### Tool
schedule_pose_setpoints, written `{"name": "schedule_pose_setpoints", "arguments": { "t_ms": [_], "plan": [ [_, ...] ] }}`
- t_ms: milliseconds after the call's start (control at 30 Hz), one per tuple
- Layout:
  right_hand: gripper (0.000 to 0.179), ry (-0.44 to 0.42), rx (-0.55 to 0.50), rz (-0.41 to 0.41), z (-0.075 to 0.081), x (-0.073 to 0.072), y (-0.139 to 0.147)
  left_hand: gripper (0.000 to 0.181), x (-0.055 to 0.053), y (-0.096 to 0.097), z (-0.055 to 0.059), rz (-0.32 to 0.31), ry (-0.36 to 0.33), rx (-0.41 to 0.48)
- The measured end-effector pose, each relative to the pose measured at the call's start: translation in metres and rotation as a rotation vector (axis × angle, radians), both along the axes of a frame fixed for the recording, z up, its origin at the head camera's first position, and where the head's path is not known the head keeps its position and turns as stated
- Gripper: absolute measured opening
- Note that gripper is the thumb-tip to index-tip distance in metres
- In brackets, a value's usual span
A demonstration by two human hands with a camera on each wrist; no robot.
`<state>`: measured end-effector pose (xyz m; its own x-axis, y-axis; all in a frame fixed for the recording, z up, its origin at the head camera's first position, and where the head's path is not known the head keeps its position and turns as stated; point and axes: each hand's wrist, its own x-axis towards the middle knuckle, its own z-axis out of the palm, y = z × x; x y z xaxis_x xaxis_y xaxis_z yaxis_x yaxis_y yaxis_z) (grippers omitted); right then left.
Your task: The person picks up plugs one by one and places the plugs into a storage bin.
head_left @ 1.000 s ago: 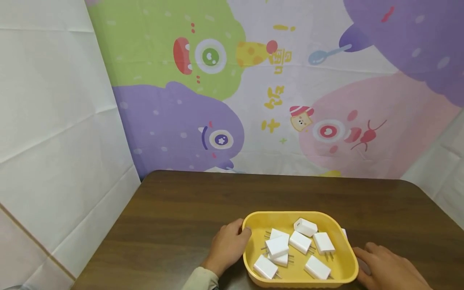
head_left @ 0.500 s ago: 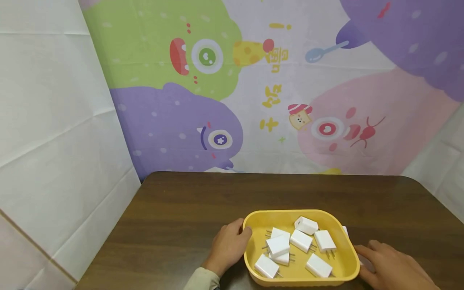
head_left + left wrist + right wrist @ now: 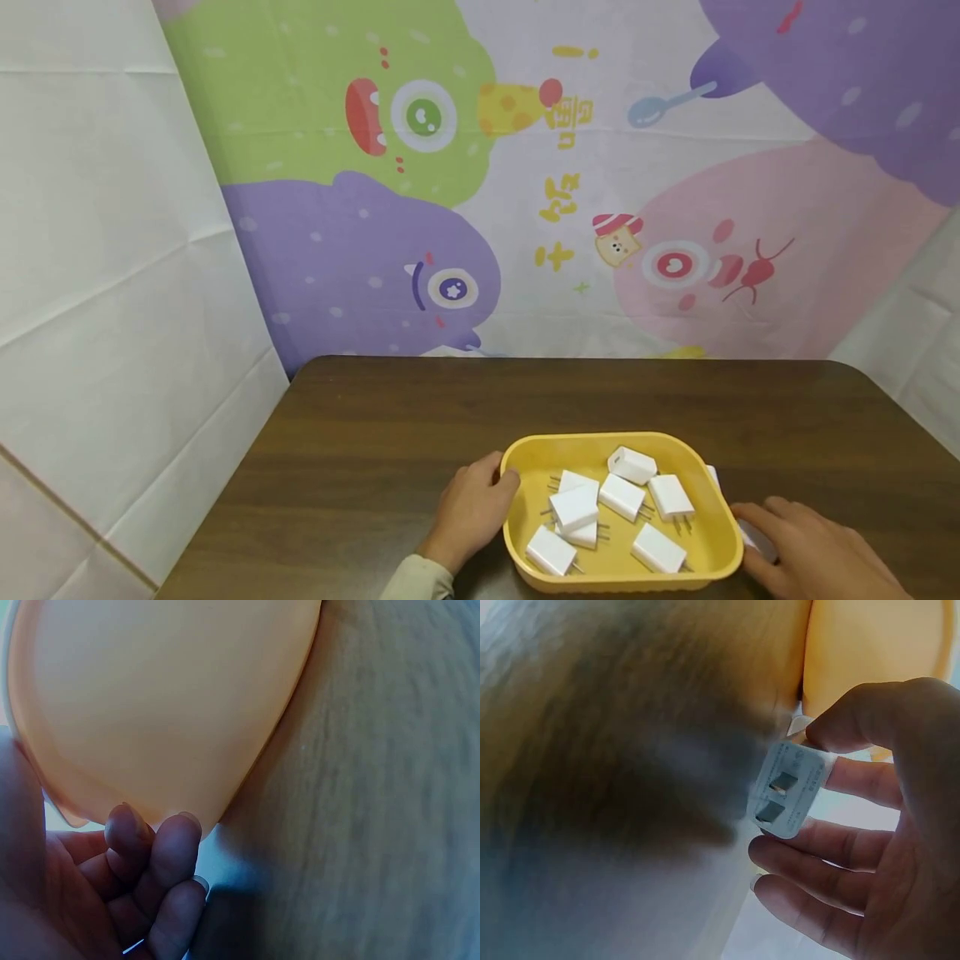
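A yellow plastic tub (image 3: 615, 583) with several white charger plugs (image 3: 657, 549) lying loose in it stands near the table's front. My left hand (image 3: 471, 507) grips its left end, thumb at the rim; in the left wrist view the fingers (image 3: 177, 847) curl against the tub's outer wall. Beside the right end, my right hand (image 3: 817, 546) holds another white charger plug (image 3: 791, 791) between thumb and fingers, two flat prongs facing the right wrist camera. Most of that plug is hidden by the hand in the head view.
One more white plug (image 3: 712, 476) shows partly behind the tub's right wall. The dark wooden table (image 3: 375, 433) reaches back to a cartoon-printed cloth (image 3: 555, 325). A white sheet (image 3: 112, 250) hangs along the left side.
The right hand has shifted slightly, and more of the plug it holds now shows beside the tub. The left hand and tub stay nearly in place; the head view has turned a little.
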<state>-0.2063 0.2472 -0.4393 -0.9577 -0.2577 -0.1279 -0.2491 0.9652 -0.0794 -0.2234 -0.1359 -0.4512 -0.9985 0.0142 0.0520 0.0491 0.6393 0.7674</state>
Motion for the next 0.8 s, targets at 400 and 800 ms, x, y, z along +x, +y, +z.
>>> {"name": "schedule_pose_setpoints", "arguments": {
  "t_ms": [400,800],
  "plan": [
    [0.050,0.007,-0.014,-0.022,0.007,0.000,0.003,0.021,-0.001,0.000,-0.001,-0.004,-0.009,0.003],
    [0.057,0.019,0.009,-0.054,0.016,0.003,0.004,0.018,0.000,0.000,-0.001,-0.007,-0.002,0.004]
  ]
}}
